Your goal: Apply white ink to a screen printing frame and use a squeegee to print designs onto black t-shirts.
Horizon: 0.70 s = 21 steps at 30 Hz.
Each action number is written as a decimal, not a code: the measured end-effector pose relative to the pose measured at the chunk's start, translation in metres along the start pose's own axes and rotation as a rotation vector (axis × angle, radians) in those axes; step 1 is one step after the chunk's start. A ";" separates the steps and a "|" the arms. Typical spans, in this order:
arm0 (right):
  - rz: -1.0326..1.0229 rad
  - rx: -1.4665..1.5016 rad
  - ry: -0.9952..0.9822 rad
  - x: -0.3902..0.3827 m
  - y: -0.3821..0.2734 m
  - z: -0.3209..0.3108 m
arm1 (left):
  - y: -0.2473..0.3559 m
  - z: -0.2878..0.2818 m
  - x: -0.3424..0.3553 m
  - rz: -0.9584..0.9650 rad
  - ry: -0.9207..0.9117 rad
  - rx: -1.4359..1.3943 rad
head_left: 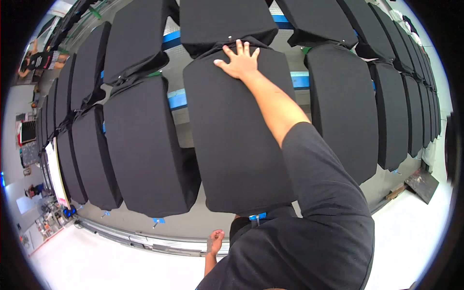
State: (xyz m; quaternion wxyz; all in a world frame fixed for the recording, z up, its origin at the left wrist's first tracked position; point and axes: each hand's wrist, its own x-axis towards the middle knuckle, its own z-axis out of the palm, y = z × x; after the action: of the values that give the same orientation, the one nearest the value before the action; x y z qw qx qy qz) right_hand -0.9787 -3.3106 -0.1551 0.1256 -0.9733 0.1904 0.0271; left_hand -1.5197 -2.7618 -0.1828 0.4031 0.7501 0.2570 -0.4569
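My right hand [240, 63] lies flat with its fingers spread on a black garment [237, 130], which is drawn smooth over a long flat board in front of me. The fingertips reach the gathered cloth at the board's far end. Beyond that fold, another black-covered board [227, 19] continues away from me. Low by my side, apart from the boards, hangs my left hand [216, 239]; its fingers are curled in and nothing shows in them.
Similar black-covered boards, such as one to the left [140, 145] and one to the right [340, 106], stand in two rows. Blue bars [177, 99] show between them. A metal rail [145, 240] runs along the floor. At far left is another person [41, 60].
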 end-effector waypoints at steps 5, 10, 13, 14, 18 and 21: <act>0.027 0.027 -0.085 0.018 0.017 -0.012 | 0.042 0.007 -0.001 0.030 -0.036 -0.013; -0.130 0.242 -0.248 0.031 0.036 -0.036 | 0.053 -0.007 0.016 -0.023 0.124 -0.126; -0.249 0.184 -0.029 0.002 0.084 -0.023 | 0.041 -0.002 0.027 -0.046 0.088 -0.265; -0.302 0.148 0.133 -0.019 0.103 -0.013 | 0.035 0.001 0.028 -0.015 0.049 -0.287; -0.235 0.135 0.240 -0.160 0.151 -0.027 | 0.026 0.011 0.026 -0.003 -0.005 -0.208; -0.112 0.114 0.209 -0.278 0.170 -0.030 | -0.001 0.013 0.051 0.003 -0.031 -0.166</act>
State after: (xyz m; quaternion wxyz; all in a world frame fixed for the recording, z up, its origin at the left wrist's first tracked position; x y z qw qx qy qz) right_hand -1.3003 -3.3690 -0.1378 0.1613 -0.9712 0.1492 -0.0925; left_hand -1.5040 -2.7713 -0.2322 0.4686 0.7074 0.2868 -0.4448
